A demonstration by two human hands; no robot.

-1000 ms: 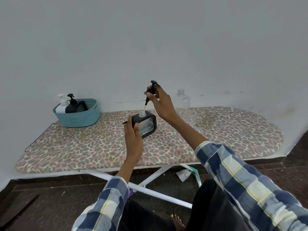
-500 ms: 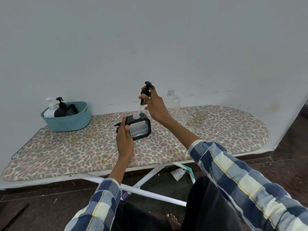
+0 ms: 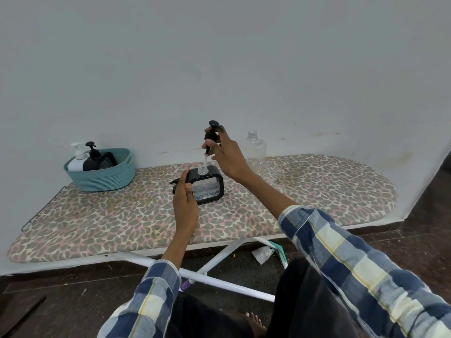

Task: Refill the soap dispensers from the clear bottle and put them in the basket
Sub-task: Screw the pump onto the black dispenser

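The left hand [image 3: 185, 201] grips the square dispenser [image 3: 208, 187] on the ironing board [image 3: 317, 191]; the right hand's [image 3: 227, 154] fingers pinch its pump [image 3: 211, 132] above the neck. The clear bottle [image 3: 255, 154] stands behind, the basket [image 3: 102, 176] far left.

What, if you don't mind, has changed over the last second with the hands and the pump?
Little: the right hand still holds the black pump with its tube just above the open neck of the square dispenser, which the left hand keeps gripping. The clear bottle and the basket stayed put; only the camera shifted.
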